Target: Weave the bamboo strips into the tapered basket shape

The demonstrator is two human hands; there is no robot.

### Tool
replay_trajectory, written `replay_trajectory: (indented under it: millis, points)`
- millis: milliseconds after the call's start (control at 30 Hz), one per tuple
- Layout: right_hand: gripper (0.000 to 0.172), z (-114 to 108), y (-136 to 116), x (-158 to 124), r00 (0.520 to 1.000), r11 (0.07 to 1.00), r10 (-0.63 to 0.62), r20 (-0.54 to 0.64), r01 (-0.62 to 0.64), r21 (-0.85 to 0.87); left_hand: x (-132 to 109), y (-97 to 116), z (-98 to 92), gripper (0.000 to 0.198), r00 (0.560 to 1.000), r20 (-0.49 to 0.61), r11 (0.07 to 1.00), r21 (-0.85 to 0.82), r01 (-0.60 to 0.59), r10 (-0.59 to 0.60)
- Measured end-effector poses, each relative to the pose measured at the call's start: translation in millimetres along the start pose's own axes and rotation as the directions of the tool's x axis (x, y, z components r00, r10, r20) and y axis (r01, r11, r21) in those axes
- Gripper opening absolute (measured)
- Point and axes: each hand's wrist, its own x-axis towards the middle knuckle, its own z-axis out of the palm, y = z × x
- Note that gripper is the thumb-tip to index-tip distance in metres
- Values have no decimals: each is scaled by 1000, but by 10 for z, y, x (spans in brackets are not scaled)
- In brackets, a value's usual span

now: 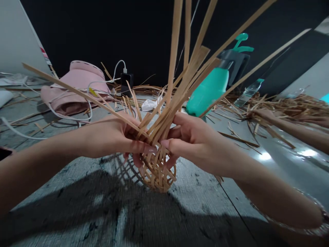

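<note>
On my remote feed, over the grey textured surface [108, 209], a half-woven strip basket [156, 173] stands mid-frame, long axis upright, its strands [174, 58] fanning up, my left hand [110, 137] and right hand [195, 140] equally near, fingers [144, 149] curled, gripping strips from both sides.

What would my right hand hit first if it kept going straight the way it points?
The flat strips of the half-woven basket, already at the fingers of your right hand; your left hand lies just beyond, though depth is unclear.
</note>
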Motion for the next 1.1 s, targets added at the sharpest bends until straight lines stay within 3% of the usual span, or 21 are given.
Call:
replay_trajectory:
  millis: [133,300,433,600,833,967,1100]
  points:
    - [33,-39,7,-12,1000,999,13,19,-13,-34,-10,-13,-5,9,1000,-1,1000,12,-22,22]
    - [27,-86,55,15,999,998,-39,37,41,-45,0,-18,-4,9,999,21,994,-102,-31,33]
    - [21,-51,92,42,996,996,-89,-22,88,-32,22,-15,31,10,1000,-23,997,-71,-22,20]
    - [20,-12,70,18,994,998,-57,-97,53,-43,49,-42,65,12,996,-86,1000,-29,-4,2]
    - [13,-12,51,44,983,997,-66,-173,60,-39,51,-29,91,8,993,-111,996,-90,21,-31]
    - [17,7,53,38,974,998,-50,-222,43,-35,57,-26,90,8,990,-128,992,-115,41,-56]
    - [19,-2,70,49,980,998,-61,-188,58,-18,48,-41,78,10,994,-106,995,-93,31,-41]
